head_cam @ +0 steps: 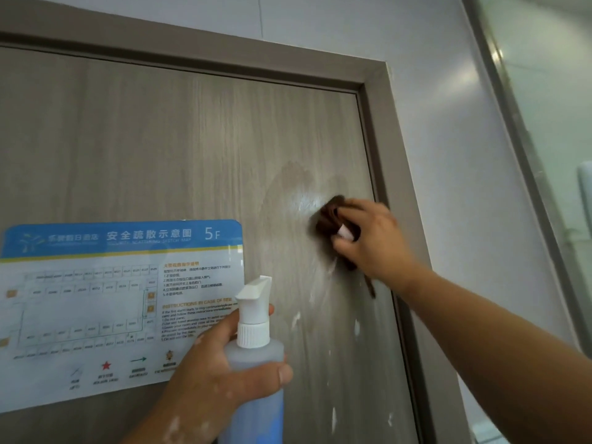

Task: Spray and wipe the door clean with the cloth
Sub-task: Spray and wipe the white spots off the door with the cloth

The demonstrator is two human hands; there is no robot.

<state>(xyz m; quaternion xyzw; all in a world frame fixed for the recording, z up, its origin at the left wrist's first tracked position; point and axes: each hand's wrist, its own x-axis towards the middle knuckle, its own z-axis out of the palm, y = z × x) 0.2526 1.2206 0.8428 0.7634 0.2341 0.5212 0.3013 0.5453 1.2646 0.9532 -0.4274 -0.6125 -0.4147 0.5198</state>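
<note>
Right grip (368,238): pressed around brown cloth (330,225), flat against door (192,139) at right.
Left grip (217,373): wrapped around spray bottle (256,363), near.
Bottle contents: pale liquid.

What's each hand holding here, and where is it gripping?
The left hand grips the spray bottle around its upper body. The right hand presses a bunched brown cloth against the door.

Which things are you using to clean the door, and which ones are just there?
For the job:
- door, wet where it has been wiped
- brown cloth, pressed on the door by the right hand
- spray bottle, held in the left hand

Just there:
- evacuation map stuck on the door
- door frame
- white wall
- glass partition
</note>
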